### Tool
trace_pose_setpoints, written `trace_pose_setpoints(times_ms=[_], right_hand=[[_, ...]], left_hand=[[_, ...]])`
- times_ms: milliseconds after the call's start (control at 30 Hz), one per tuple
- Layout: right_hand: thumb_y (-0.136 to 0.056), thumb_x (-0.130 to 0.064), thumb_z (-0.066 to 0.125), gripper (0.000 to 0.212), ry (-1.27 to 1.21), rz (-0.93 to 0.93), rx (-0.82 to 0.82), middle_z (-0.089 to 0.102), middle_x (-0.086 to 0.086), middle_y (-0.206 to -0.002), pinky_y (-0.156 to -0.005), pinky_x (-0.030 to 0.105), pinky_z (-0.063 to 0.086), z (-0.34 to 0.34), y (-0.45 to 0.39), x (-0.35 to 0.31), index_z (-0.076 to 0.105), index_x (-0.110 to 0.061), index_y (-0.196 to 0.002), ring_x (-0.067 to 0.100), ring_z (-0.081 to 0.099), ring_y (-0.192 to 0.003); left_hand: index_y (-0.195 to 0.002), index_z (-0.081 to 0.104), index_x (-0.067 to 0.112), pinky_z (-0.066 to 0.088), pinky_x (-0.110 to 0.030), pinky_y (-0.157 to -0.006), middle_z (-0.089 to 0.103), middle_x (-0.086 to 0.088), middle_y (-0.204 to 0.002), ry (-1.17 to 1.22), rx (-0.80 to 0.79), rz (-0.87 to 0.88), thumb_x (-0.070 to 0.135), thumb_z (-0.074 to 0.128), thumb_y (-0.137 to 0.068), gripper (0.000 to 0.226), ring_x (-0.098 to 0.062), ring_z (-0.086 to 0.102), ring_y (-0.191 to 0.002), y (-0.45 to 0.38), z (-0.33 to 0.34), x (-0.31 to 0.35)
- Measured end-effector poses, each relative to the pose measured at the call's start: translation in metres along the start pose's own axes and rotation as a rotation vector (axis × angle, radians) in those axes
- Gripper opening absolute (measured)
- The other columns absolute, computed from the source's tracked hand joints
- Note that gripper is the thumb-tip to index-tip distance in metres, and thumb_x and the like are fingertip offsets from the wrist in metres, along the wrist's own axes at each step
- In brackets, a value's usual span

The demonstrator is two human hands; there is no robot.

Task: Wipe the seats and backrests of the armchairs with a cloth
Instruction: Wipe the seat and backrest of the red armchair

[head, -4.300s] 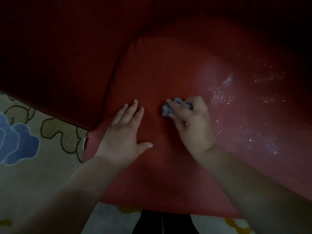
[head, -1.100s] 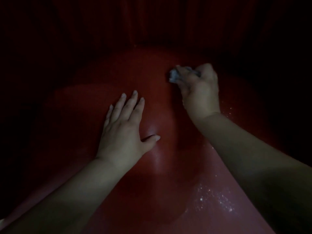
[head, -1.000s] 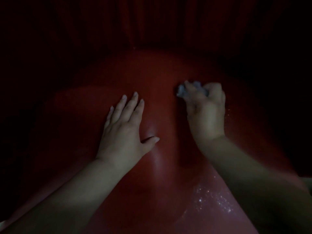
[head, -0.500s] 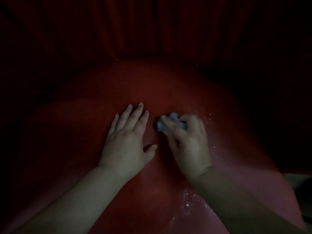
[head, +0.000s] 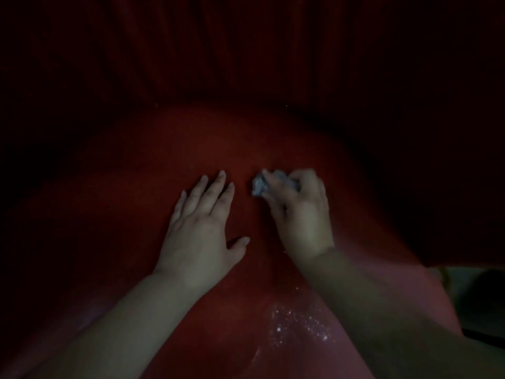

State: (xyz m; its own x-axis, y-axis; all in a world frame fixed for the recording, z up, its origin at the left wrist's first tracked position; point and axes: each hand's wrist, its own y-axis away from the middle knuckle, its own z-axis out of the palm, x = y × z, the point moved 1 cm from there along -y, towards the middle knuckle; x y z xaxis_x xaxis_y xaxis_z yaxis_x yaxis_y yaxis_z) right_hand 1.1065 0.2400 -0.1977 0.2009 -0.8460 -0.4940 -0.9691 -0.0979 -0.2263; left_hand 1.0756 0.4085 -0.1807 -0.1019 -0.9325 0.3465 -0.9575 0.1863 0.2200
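Red armchair is filling nearly the whole view, lighting very dim. Its backrest point(head: 246, 64) is rising across the top, dark red with faint vertical folds, detail mostly lost in shadow. Below it the seat point(head: 131, 203) is bulging forward as a rounded red cushion, running from the back fold down to the bottom edge; the rear and the sides are fading into darkness. Two bare forearms are reaching in from the bottom edge, one from each lower corner. Left hand point(head: 199, 236) is lying palm down on the middle of the seat, fingers straight and slightly fanned, thumb sticking out toward the right, holding nothing, pressing or resting flat on the cushion. Right hand point(head: 300, 214) is sitting just beside it, close but not touching, knuckles up, fingers curled over a crumpled pale grey-blue cloth point(head: 258, 184). The cloth is lying against the seat, bunched small, most of it covered by the fingers, one wad poking out at the fingertips on the side facing the left hand. A scatter of white specks point(head: 297, 324) is glinting on the near part of the seat, between the two forearms and closer to the right one. At the far right edge a pale strip of floor point(head: 464, 280) is showing, too blurred to read.
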Motion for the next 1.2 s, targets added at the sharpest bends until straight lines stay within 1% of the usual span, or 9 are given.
trace_pose_setpoints(times_ms=[100,233,433,533,667,867,967,1067,1200], right_hand=[[-0.087,-0.018,0.067,0.033,0.018,0.096,0.083,0.054,0.018,-0.100,-0.079,0.043,0.050,-0.005,-0.029,0.033,0.067,-0.019,-0.120,0.034,0.054,-0.090],[-0.091,-0.020,0.058,0.035,-0.023,0.293,0.145,0.051,0.016,-0.108,-0.089,0.035,0.046,-0.015,0.015,0.043,0.062,-0.023,-0.126,0.030,0.053,-0.099],[-0.090,-0.027,0.063,0.032,-0.087,0.068,0.024,0.052,0.010,-0.104,-0.081,0.043,0.050,-0.011,0.009,0.021,0.065,-0.024,-0.122,0.025,0.052,-0.096],[-0.088,-0.019,0.066,0.033,-0.064,0.120,0.083,0.052,0.013,-0.103,-0.082,0.043,0.050,-0.015,-0.004,0.040,0.066,-0.020,-0.122,0.026,0.053,-0.095],[-0.089,-0.014,0.064,0.035,-0.080,0.249,0.167,0.049,0.013,-0.102,-0.081,0.044,0.050,-0.025,0.046,0.039,0.065,-0.018,-0.124,0.026,0.053,-0.093],[-0.091,-0.028,0.059,0.032,-0.040,-0.078,-0.067,0.055,0.011,-0.100,-0.071,0.044,0.050,-0.020,0.057,0.005,0.066,-0.023,-0.122,0.027,0.053,-0.087],[-0.088,-0.022,0.066,0.032,0.001,0.085,0.076,0.055,0.018,-0.100,-0.075,0.048,0.051,-0.030,0.047,0.036,0.068,-0.018,-0.119,0.035,0.056,-0.088],[-0.092,-0.026,0.057,0.032,-0.063,0.245,0.139,0.052,0.015,-0.105,-0.081,0.048,0.050,-0.032,0.079,0.034,0.065,-0.020,-0.123,0.033,0.056,-0.095],[-0.091,-0.023,0.061,0.032,-0.055,-0.027,-0.039,0.054,0.012,-0.102,-0.071,0.044,0.050,-0.018,0.097,-0.011,0.066,-0.021,-0.122,0.029,0.054,-0.088]], left_hand=[[-0.153,0.014,0.027,-0.005,-0.033,-0.117,-0.004,0.012,-0.161,-0.018,-0.007,-0.003,0.063,0.054,-0.079,0.091,-0.008,-0.009,-0.147,0.001,-0.001,-0.002],[-0.153,0.014,0.026,-0.006,-0.032,-0.116,-0.004,0.011,-0.161,-0.028,-0.018,-0.005,0.063,0.053,-0.079,0.092,-0.008,-0.010,-0.146,0.004,-0.002,-0.004],[-0.153,0.018,0.025,-0.004,-0.033,-0.117,0.000,0.011,-0.161,-0.010,-0.012,-0.008,0.059,0.059,-0.079,0.092,-0.009,-0.007,-0.147,0.003,-0.001,-0.001],[-0.153,0.017,0.025,-0.004,-0.032,-0.117,0.000,0.011,-0.161,-0.009,-0.007,-0.012,0.060,0.057,-0.080,0.091,-0.008,-0.007,-0.146,0.006,0.001,-0.001],[-0.153,0.018,0.024,-0.004,-0.032,-0.116,0.000,0.011,-0.161,-0.002,-0.024,-0.011,0.058,0.058,-0.080,0.090,-0.008,-0.007,-0.146,0.014,0.002,0.001],[-0.153,0.016,0.028,-0.008,-0.030,-0.115,-0.003,0.014,-0.160,0.009,-0.060,0.033,0.057,0.059,-0.080,0.090,-0.004,-0.013,-0.144,0.033,0.007,0.007],[-0.153,0.017,0.028,-0.008,-0.029,-0.115,-0.002,0.014,-0.160,0.008,-0.056,0.053,0.056,0.060,-0.081,0.089,-0.004,-0.012,-0.145,0.036,0.008,0.006],[-0.153,0.014,0.029,-0.011,-0.027,-0.114,-0.005,0.014,-0.160,-0.018,-0.066,0.061,0.058,0.057,-0.081,0.089,-0.004,-0.014,-0.145,0.038,0.008,0.003],[-0.154,0.016,0.027,-0.008,-0.029,-0.115,-0.004,0.013,-0.161,-0.040,-0.087,0.071,0.058,0.059,-0.080,0.091,-0.006,-0.011,-0.145,0.044,0.009,0.004]])
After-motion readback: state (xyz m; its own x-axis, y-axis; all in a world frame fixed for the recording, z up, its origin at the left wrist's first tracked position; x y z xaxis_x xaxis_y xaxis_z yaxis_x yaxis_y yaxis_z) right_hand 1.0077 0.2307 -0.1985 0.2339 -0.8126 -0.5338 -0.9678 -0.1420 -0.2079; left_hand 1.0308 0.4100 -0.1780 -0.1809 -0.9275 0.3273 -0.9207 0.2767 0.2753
